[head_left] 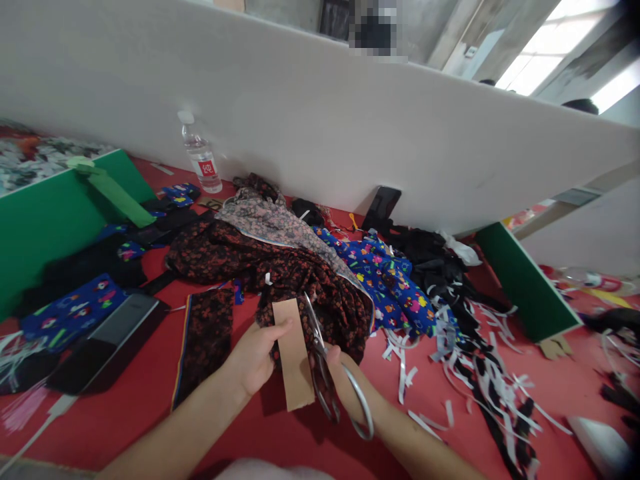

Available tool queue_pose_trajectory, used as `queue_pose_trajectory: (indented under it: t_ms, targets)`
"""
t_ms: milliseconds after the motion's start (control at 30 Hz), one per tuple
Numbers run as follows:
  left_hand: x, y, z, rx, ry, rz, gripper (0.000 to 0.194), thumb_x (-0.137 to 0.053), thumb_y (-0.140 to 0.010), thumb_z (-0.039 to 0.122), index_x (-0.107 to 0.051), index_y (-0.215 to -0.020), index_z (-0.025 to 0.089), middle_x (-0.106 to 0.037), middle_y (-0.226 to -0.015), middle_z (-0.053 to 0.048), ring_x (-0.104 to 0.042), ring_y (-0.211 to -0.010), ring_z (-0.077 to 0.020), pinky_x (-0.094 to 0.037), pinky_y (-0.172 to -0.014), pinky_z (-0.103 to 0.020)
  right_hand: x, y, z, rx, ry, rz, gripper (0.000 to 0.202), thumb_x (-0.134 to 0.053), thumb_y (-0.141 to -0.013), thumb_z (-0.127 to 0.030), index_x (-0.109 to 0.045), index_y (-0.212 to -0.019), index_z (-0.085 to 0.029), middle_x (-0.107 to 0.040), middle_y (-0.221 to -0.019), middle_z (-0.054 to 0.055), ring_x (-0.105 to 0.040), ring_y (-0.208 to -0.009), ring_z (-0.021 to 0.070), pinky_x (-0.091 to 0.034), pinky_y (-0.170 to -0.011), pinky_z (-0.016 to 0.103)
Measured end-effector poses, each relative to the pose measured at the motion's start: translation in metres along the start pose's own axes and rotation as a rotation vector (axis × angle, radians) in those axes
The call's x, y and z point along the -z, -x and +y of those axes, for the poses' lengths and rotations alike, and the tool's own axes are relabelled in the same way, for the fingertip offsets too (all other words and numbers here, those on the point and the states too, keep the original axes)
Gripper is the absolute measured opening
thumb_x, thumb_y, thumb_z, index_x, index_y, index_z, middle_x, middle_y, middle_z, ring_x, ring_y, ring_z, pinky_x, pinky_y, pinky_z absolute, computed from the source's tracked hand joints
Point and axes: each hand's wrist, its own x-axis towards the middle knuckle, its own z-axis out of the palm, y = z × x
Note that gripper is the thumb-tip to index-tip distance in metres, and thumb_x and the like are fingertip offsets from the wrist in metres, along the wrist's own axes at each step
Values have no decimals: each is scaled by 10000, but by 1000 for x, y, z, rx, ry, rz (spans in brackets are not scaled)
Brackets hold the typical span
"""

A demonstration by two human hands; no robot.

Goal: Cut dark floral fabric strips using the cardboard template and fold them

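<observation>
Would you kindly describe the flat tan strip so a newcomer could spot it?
On the red tabletop, find the dark, red-flowered fabric heap. At its near edge, the left hand holds the flat tan rectangular strip, seemingly card; its plain face sets it apart from that patterned heap and the silver metal scissors alongside.

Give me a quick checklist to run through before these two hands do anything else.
1. Left hand grips the tan card: ok.
2. Right hand holds the scissors: ok.
3. Left thumb apart from the blades: ok.
4. Blades fully shut: cannot tell.
5. Dark floral fabric beyond the hands lying flat: not ok, it is bunched.
6. Water bottle capped: ok.
</observation>
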Motion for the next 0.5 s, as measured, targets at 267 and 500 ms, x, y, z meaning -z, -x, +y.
queue_pose_trajectory:
  t_ms: [267, 500]
  targets:
    - [0, -1, 0, 20, -10, 20, 247, -622, -727, 69, -617, -970, 116, -723, -792, -90, -687, -686, -211, -540, -658, -310, -3, 1, 7, -25, -4, 50, 749, -129, -721, -831, -460, -734, -160, -411, -537, -17, -365, -458, 91, -279, -408, 221]
    - [2, -3, -1, 3, -6, -16, 246, -622, -727, 75, -615, -969, 115, -723, -805, -93, -684, -676, -212, -544, -632, -314, -3, 3, 6, -50, 22, 88, 699, -120, -771, -789, -420, -644, -170, -381, -497, -27, -330, -415, 70, -251, -378, 205]
